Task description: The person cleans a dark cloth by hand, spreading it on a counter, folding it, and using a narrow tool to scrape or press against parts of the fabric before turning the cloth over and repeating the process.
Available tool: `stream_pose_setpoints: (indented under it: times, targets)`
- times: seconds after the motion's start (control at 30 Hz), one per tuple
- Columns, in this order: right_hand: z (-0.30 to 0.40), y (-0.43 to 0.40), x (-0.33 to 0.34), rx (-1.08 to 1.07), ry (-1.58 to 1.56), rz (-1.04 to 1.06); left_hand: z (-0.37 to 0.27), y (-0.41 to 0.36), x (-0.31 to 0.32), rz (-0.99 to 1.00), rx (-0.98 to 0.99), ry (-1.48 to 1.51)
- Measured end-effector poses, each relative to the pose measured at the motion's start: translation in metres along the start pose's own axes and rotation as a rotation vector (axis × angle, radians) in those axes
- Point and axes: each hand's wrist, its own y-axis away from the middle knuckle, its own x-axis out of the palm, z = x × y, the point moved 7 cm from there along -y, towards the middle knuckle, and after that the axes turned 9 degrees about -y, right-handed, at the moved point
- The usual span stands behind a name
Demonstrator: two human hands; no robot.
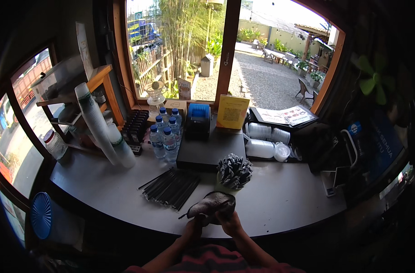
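Near the counter's front edge, my left hand (194, 227) and my right hand (229, 221) both grip a dark, shiny, crumpled bag or pouch (211, 204); its exact kind is unclear. My fingers are partly hidden by it. Just behind it stands a light green container (224, 188) packed with many black-and-white wrapped sticks or straws (235, 170). A bundle of black wrapped straws (171, 189) lies flat on the grey counter (279, 198), to the left of the bag.
Tall stacks of plastic cups (96, 119) lean at the left near a glass jar (55, 145). Several water bottles (164, 136) stand beside a black cash drawer (209, 150) bearing a small printer (198, 119) and a yellow sign (232, 112). Plastic lids (262, 148) lie in a dark tray at right.
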Motion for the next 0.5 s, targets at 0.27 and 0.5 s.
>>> stream_pose_setpoints:
  times: [0.27, 0.5]
  targets:
    - [0.064, -0.008, -0.087, 0.012, 0.13, 0.142, -0.035, -0.034, 0.075, -0.039, -0.218, 0.037]
    - [0.025, 0.01, -0.164, 0.051, 0.352, 0.085, -0.151, -0.07, 0.131, -0.193, 0.335, -0.245]
